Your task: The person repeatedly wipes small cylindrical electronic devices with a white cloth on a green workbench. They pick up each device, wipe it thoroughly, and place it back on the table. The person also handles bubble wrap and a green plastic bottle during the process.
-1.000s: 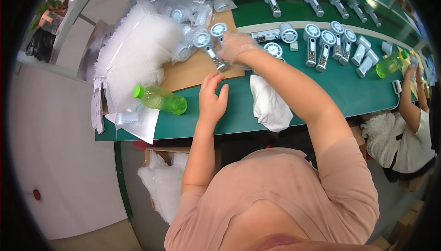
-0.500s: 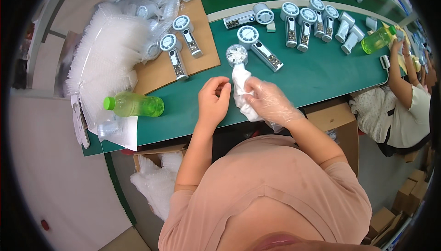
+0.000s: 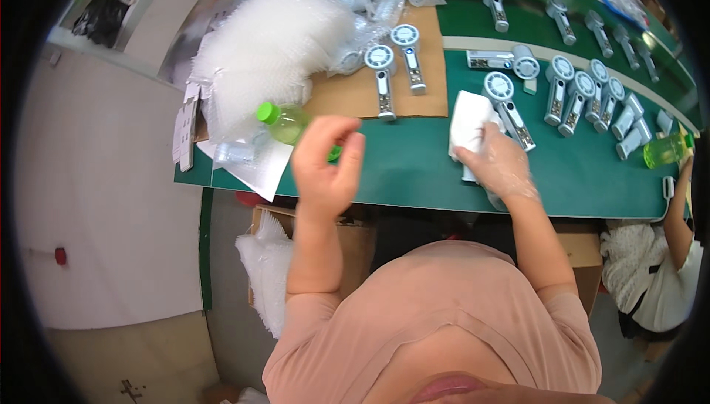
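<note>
My right hand (image 3: 497, 158), in a thin clear plastic glove, is closed on a folded white cloth (image 3: 469, 121). A pale end shows below the cloth; I cannot make out whether it belongs to a fan. Just beyond lies a silver-grey handheld fan (image 3: 512, 112) with a round slotted head and a see-through handle section. Over the table's left part hovers my bare left hand (image 3: 325, 160), fingers curled, thumb apart, with nothing visible in it. It hides part of a green-capped bottle (image 3: 285, 121) lying behind it.
Two fans (image 3: 382, 82) rest on cardboard (image 3: 436, 71) beside stacked bubble wrap (image 3: 270, 42). Several more fans (image 3: 580, 101) lie at the right, others on the raised green strip behind. A second green bottle (image 3: 663, 151) is near another person's arm (image 3: 677, 197). White paper (image 3: 259, 167) overhangs the front edge.
The view has swung left. My left hand has moved from beside the cloth to in front of the bottle. The cloth has shifted upward, and the fan head it left bare is now out of sight.
</note>
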